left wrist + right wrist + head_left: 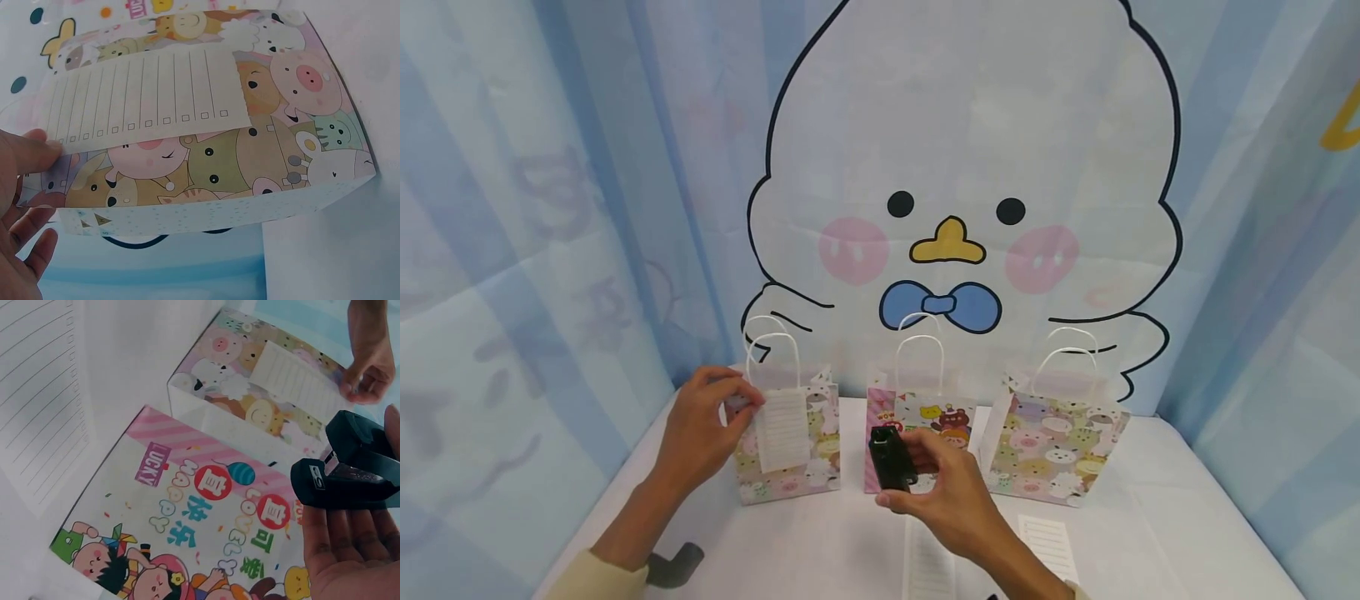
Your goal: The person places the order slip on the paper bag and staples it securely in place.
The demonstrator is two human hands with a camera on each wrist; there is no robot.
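Observation:
My left hand (700, 429) pinches the top edge of the left animal-print gift bag (825, 442) together with a lined paper slip (784, 437). In the left wrist view the thumb (37, 153) presses on the end of the slip, which has a row of small checkboxes. Other fingers are behind the bag's edge, partly hidden. A black stapler (891, 458) is held in my right hand (947, 496), in front of the middle gift bag (951, 417). In the right wrist view the stapler's jaws stand apart, with nothing between them.
To the right stands another animal-print gift bag (1048, 454). White rope handles rise from all three bags. Two more lined slips lie on the white table, one near the middle (928, 567) and one to its right (1048, 546). A printed cloth (955, 125) hangs behind.

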